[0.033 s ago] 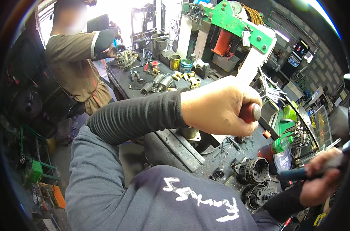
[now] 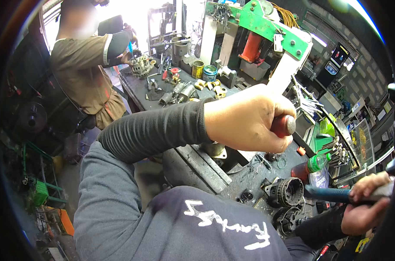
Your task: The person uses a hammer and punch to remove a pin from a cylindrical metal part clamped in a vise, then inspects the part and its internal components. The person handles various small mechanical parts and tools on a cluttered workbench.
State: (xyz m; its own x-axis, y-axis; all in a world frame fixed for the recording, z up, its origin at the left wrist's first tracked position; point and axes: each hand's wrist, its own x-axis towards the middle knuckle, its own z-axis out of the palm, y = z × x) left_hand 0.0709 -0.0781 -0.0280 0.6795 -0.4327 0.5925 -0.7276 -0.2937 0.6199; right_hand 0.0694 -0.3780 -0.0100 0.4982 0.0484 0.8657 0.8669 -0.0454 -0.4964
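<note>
My left hand [image 2: 254, 117] is closed in a fist around a tool with a dark red handle [image 2: 283, 125], capped with a rounded metal end. The fist hides the rest of this tool. Below it, partly covered by my forearm, sits a heavy grey metal vise [image 2: 197, 167]. At the lower right my right hand [image 2: 365, 213] is closed on a long tool with a dark blue grip [image 2: 330, 194] and a greyish shaft. Its far end runs into the dark rim, so its kind is unclear. Left of that grip lies a round slotted motor housing [image 2: 288, 191] on the bench.
A co-worker [image 2: 86, 74] stands at the far left, hands on a metal alternator-like part [image 2: 141, 66]. Cans [image 2: 198, 69] and brass-coloured parts [image 2: 219, 91] lie on the bench. A green press frame [image 2: 271, 28] rises behind. A green-capped bottle [image 2: 317, 163] stands near my right hand.
My right hand and its blue-gripped tool have shifted slightly left and up, and look less blurred. My left fist has barely moved.
</note>
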